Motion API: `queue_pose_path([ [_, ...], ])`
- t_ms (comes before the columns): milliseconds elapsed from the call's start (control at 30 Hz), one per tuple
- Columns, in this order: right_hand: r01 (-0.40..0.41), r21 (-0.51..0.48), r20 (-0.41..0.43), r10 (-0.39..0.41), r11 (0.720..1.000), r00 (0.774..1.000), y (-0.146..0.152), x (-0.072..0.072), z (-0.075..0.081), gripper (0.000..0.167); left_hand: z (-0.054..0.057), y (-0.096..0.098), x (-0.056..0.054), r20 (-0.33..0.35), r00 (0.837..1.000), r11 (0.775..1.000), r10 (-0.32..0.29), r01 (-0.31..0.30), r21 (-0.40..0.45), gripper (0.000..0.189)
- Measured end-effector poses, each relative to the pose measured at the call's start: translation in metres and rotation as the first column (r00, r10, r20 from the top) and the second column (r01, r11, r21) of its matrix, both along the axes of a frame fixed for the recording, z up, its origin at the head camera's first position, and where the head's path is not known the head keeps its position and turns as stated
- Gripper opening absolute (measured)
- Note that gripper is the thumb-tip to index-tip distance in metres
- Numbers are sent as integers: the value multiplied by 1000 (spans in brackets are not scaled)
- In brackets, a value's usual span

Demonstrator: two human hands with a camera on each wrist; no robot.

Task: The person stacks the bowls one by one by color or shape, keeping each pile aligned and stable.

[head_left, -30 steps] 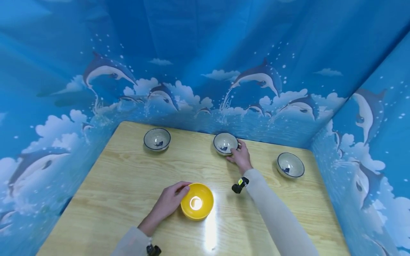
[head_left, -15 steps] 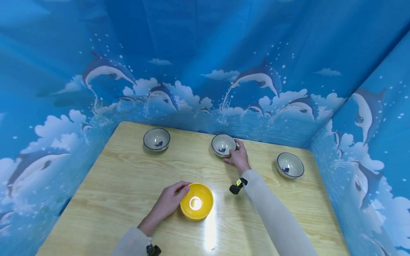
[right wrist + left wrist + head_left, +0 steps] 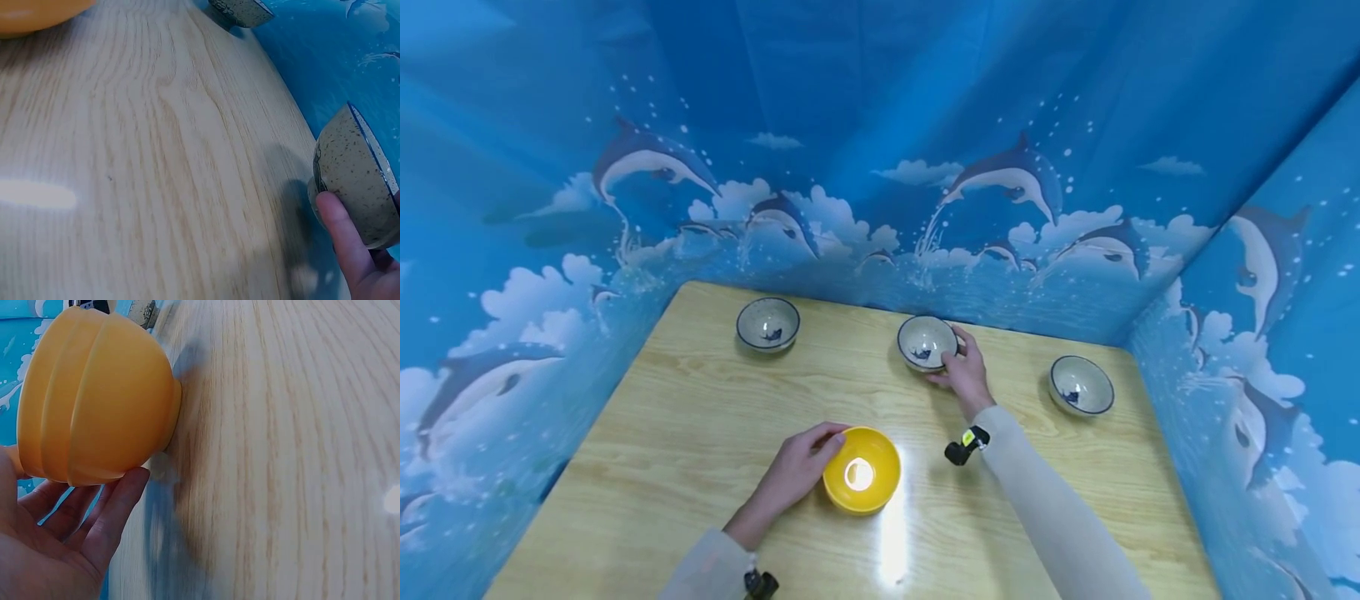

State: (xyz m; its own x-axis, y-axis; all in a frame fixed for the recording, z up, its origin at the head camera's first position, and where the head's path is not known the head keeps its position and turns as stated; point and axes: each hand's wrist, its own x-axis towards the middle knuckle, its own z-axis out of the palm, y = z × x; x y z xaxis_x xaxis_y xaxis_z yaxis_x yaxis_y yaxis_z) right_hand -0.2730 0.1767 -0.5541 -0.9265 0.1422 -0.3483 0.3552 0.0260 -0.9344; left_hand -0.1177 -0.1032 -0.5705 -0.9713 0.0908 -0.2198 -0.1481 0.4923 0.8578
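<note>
A yellow bowl [image 3: 861, 471] is upright near the middle of the table, and my left hand [image 3: 797, 471] holds it by its left side, thumb at the rim. In the left wrist view, the fingers [image 3: 122, 509] lie against the bowl's outer wall. Farther back, my right hand [image 3: 966, 371] grips the right side of a grey speckled bowl [image 3: 925, 340] with a dark blue rim and a blue motif inside. The right wrist view has a finger [image 3: 340, 228] pressed low on this bowl's wall. Whether its base touches the table cannot be told.
A matching speckled bowl [image 3: 767, 323] stands at the table's back left, another speckled bowl [image 3: 1081, 386] at the right. The wooden table [image 3: 662, 433] ends at a blue dolphin-print curtain [image 3: 850, 167] behind and along the sides.
The right hand and the speckled bowl it grips have shifted very slightly toward me. The left hand and yellow bowl stay where they were.
</note>
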Motion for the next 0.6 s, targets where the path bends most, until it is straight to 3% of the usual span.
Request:
queue_pose_path([
  [600,-143,91,-30,147,985,989,23,42,5,70,2,0,0,5,1000,1000,1,-1,12,32],
])
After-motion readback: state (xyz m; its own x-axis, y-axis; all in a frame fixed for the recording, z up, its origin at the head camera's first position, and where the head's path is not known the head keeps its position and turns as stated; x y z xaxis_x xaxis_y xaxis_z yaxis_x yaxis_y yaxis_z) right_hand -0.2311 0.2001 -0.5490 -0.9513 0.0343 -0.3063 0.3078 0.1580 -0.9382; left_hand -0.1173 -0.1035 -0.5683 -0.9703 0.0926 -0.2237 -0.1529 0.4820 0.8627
